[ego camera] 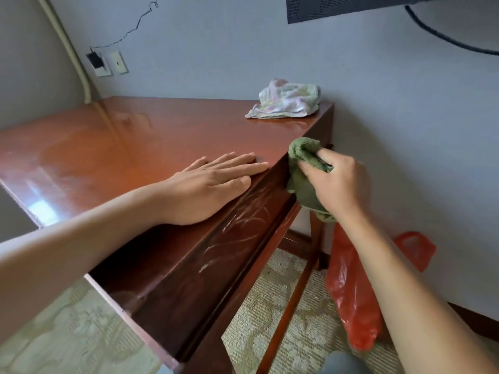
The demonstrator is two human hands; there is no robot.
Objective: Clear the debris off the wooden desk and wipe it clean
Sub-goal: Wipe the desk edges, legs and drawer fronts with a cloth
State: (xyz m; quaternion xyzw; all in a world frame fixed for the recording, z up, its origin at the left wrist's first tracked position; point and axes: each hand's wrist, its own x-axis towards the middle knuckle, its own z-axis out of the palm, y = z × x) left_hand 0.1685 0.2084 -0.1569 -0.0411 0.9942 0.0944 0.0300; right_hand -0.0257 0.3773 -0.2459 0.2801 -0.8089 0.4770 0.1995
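At the far left, a wall socket with a black plug and thin cable sits above the back corner of the wooden desk, whose glossy reddish top shows faint smears and window glare but no loose debris that can be made out. The left hand lies flat on the top near the front edge, fingers straight and together, palm down, holding nothing; it probably serves to steady the person while the other arm reaches around the corner. Below it, the desk's front apron carries pale curved streaks, which look like scratches or drying wipe marks; which of the two cannot be told.

Further back on the top, close to the wall, a crumpled pale patterned rag rests by the right end, apparently set aside out of the working path. At the desk's right front corner, the right hand grips a bunched green cloth, fingers curled around it and the wad pressed against the side edge, so the wiping seems to have reached the desk's outer faces. Under that arm, a red plastic bag stands on the patterned carpet, plausibly there to take the rubbish.
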